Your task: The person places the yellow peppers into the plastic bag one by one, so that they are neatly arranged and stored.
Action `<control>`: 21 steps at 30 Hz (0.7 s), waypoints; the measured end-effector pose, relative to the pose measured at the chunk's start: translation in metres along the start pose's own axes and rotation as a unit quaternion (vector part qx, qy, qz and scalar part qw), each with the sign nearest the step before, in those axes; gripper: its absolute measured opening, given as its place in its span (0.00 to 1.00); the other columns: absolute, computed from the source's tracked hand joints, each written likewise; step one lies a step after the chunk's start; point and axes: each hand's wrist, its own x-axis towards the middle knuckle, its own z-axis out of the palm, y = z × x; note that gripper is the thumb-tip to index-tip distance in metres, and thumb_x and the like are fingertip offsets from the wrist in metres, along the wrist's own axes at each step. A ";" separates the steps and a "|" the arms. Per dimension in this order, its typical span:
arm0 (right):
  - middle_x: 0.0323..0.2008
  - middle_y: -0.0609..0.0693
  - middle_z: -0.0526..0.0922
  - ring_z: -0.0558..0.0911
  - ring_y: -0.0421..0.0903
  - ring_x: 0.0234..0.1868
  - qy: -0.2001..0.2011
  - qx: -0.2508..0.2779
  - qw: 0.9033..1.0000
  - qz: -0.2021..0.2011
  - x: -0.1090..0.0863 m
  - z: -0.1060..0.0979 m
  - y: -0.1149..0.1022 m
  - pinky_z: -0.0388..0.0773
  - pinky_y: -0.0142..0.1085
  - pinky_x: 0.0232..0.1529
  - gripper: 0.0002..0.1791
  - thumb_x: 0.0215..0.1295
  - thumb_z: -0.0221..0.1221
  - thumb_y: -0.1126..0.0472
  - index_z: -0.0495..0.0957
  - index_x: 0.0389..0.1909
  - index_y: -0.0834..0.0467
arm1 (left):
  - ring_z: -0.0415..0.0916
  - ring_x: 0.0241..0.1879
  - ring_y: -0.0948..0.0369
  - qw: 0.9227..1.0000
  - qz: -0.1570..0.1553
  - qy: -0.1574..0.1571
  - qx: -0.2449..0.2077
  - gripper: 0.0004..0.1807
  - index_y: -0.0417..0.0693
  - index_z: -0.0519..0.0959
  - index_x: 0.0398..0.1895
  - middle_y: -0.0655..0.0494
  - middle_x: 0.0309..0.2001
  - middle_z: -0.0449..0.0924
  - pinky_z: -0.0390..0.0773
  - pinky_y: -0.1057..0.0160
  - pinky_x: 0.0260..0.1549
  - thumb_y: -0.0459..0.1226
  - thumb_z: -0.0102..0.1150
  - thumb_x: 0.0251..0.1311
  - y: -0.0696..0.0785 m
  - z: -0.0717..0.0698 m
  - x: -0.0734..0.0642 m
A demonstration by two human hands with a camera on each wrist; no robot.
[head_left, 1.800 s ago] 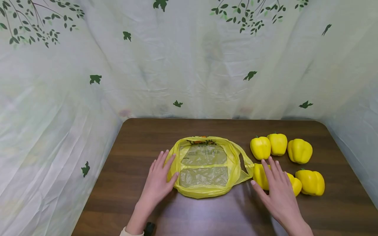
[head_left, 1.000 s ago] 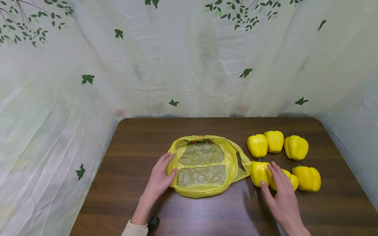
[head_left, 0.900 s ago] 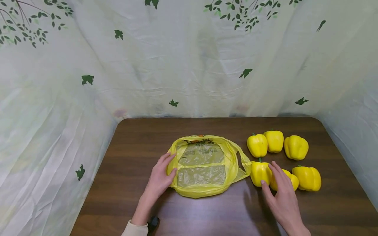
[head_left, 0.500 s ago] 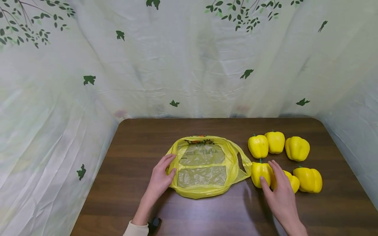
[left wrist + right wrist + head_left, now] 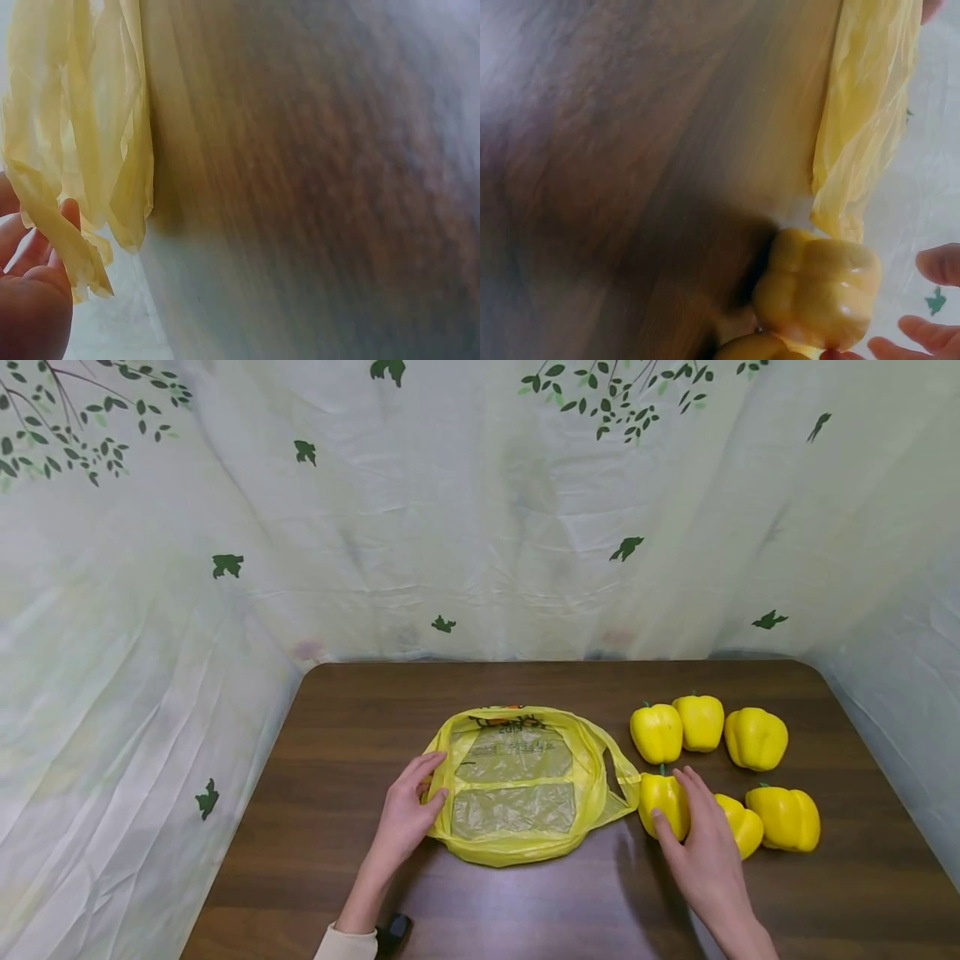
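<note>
A thin yellow plastic bag [image 5: 513, 852] lies with its mouth spread wide, dark print showing inside. At its left side, my left hand [image 5: 405, 817] pinches the rim; the left wrist view shows a strip of the bag [image 5: 64, 232] between thumb and fingers. My right hand [image 5: 708, 864] hovers with spread fingers around the yellow bell pepper [image 5: 662, 810] closest to the bag's right handle. In the right wrist view the thumb [image 5: 939, 265] is apart from that pepper [image 5: 817, 292]; whether a fingertip touches it I cannot tell. Another bell pepper [image 5: 741, 828] is partly hidden behind this hand.
Several more yellow bell peppers stand on the right of the brown wooden table [image 5: 360, 710], including one at the back [image 5: 756, 739] and one at the far right [image 5: 785, 818]. A pale leaf-print curtain [image 5: 480, 552] encloses the table. A black object [image 5: 393, 935] sits by the left wrist.
My left fingers have bent from lying straight along the bag to gripping its rim. The right hand has drawn back, then edged left towards the nearest pepper. Bag and peppers stay in place.
</note>
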 end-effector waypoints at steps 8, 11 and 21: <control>0.70 0.67 0.60 0.63 0.68 0.65 -0.017 0.013 1.000 0.017 0.002 0.003 0.000 0.62 0.65 0.58 0.34 0.66 0.63 0.58 0.63 0.69 0.66 | 0.72 0.58 0.57 1.000 -0.012 0.002 -0.001 0.27 0.40 0.78 0.59 0.53 0.58 0.76 0.78 0.54 0.47 0.23 0.66 0.53 0.000 0.000 0.000; 0.71 0.66 0.59 0.63 0.68 0.66 -0.024 0.016 0.999 0.032 0.004 0.005 0.002 0.62 0.65 0.58 0.35 0.67 0.62 0.57 0.62 0.69 0.66 | 0.72 0.58 0.57 1.000 -0.014 0.002 0.001 0.27 0.41 0.79 0.59 0.54 0.59 0.76 0.78 0.54 0.47 0.23 0.66 0.53 0.000 0.000 0.000; 0.69 0.69 0.60 0.63 0.67 0.66 -0.038 0.031 0.996 0.077 0.008 0.007 0.015 0.62 0.64 0.60 0.40 0.67 0.63 0.55 0.56 0.73 0.66 | 0.72 0.59 0.57 1.000 -0.027 -0.003 0.000 0.28 0.42 0.78 0.60 0.54 0.59 0.75 0.78 0.54 0.48 0.23 0.65 0.54 -0.001 -0.001 0.001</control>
